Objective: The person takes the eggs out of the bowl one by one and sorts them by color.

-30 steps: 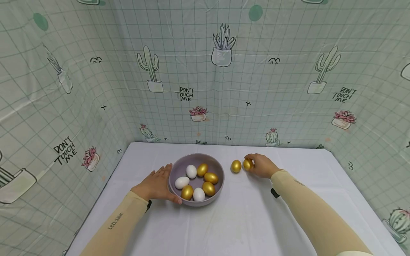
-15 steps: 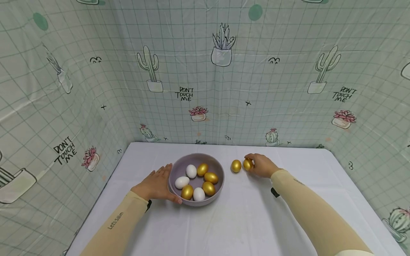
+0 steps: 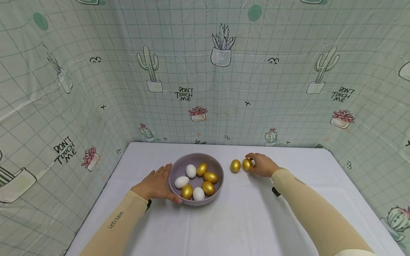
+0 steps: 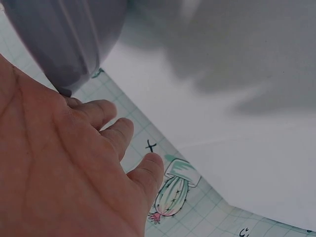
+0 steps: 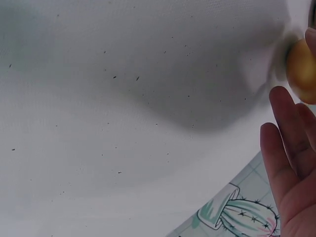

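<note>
A round mauve bowl (image 3: 221,185) stands on the white table, holding 3 white eggs (image 3: 182,182) and several gold eggs (image 3: 210,177). My left hand (image 3: 157,184) rests against the bowl's left side, thumb at the front rim and fingers spread; the left wrist view shows the bowl's outer wall (image 4: 74,39) beside the fingers. To the right of the bowl, my right hand (image 3: 262,165) pinches a gold egg (image 3: 247,164) between thumb and forefinger. Its other fingers stretch out below that egg (image 5: 302,71) in the right wrist view. Another gold egg (image 3: 235,165) lies just left of it, untouched.
A white cloth covers the table (image 3: 243,220). Behind and at both sides hangs a grid-patterned curtain (image 3: 250,81) printed with cacti and lettering, meeting the table's far edge. Dark bands sit at both wrists.
</note>
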### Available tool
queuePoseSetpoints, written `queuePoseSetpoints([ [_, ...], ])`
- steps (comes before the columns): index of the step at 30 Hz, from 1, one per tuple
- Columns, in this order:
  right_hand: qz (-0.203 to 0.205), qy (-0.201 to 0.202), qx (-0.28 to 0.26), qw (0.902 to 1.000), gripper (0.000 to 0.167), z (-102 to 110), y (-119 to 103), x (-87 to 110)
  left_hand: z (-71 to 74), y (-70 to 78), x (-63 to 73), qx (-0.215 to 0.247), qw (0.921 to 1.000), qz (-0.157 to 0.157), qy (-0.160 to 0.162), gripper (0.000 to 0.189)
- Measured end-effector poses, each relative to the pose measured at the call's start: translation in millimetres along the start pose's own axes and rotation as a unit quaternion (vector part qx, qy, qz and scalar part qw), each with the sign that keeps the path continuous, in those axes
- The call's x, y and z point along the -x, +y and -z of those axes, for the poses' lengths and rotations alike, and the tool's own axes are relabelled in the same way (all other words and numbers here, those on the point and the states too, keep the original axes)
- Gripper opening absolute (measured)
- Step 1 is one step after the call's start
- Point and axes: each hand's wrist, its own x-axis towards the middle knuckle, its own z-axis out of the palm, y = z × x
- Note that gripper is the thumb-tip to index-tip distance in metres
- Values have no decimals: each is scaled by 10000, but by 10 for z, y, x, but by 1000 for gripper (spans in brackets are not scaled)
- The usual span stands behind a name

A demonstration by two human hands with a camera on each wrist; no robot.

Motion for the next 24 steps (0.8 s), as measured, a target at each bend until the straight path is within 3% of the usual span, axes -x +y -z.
queuePoseSetpoints([
  [11, -190, -152, -19, 9997, 67, 146, 57, 43, 18, 20, 13, 8, 10000, -11, 10, 142],
  [24, 46, 42, 69, 10000, 69, 443, -81, 47, 11, 14, 11, 39, 10000, 9, -12, 142],
])
